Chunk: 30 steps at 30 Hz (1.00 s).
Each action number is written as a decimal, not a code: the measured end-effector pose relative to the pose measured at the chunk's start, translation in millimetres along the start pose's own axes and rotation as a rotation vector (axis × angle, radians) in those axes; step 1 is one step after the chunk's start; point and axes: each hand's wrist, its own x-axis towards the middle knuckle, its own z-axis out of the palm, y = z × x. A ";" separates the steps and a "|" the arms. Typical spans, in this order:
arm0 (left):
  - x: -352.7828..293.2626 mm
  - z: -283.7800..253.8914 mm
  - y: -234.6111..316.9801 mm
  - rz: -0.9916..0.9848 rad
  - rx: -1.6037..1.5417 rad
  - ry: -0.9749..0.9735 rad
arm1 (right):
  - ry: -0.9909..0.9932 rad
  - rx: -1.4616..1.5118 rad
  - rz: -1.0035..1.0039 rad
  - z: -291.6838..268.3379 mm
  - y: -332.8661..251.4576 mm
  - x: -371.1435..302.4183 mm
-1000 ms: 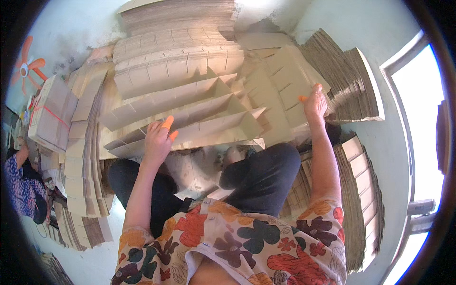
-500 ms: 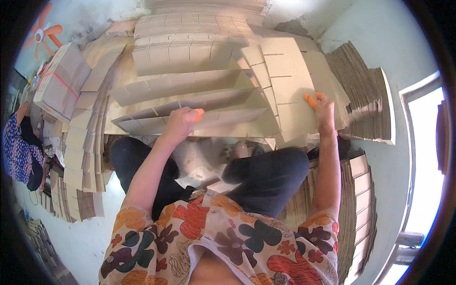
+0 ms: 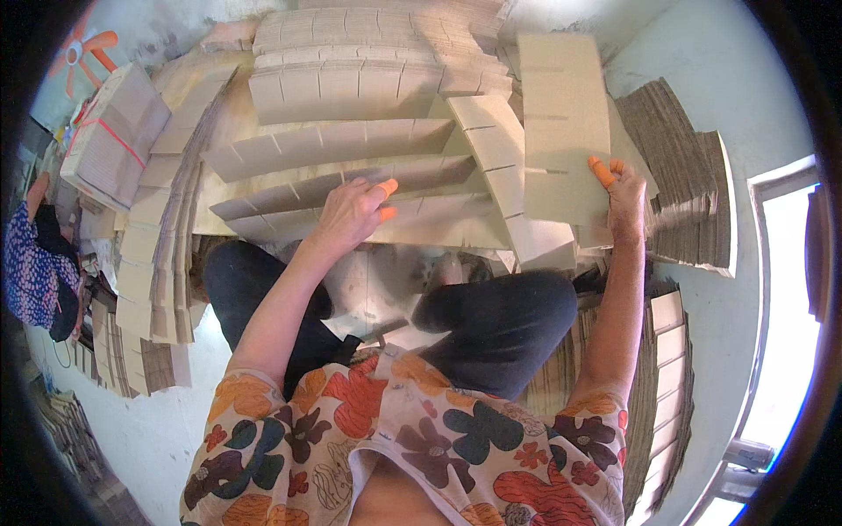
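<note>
Orange finger covers sit on fingertips of both hands. My right hand (image 3: pixel 624 200) grips the lower right edge of a slotted cardboard sheet (image 3: pixel 566 123), raised and slightly blurred over other sheets on the right. My left hand (image 3: pixel 351 213) hovers at the standing cardboard strips, thumb and forefinger apart with nothing seen between them; whether it touches a strip, I cannot tell. Three long slotted strips stand on edge in a row: a far strip (image 3: pixel 307 147), a middle strip (image 3: pixel 281 191) and a near strip (image 3: pixel 438 210). A slotted cardboard piece (image 3: pixel 493 158) leans slantwise across their right ends.
Stacked slotted cardboard (image 3: pixel 351 83) lies along the back of the wooden table (image 3: pixel 210 200). More piles stand at right (image 3: pixel 671 175), left (image 3: pixel 158 241) and by my right knee (image 3: pixel 662 377). A strapped carton bundle (image 3: pixel 118 136), an orange fan (image 3: pixel 79 53) and another person's sleeve (image 3: pixel 35 263) are at left.
My right hand has moved rightward with the cardboard sheet, away from the slanted piece. My left hand has shifted slightly right, its thumb and forefinger now apart.
</note>
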 end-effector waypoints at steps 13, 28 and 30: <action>20.6 43.6 19.7 0.066 -0.077 0.022 | -0.247 -0.440 -0.619 78.5 -20.2 -25.0; 32.3 50.7 19.9 0.077 -0.101 0.036 | -0.431 -0.419 -0.567 82.1 -49.4 -21.7; 31.2 51.2 18.9 0.084 -0.105 0.082 | -0.460 -0.390 -0.462 81.8 -59.5 -21.3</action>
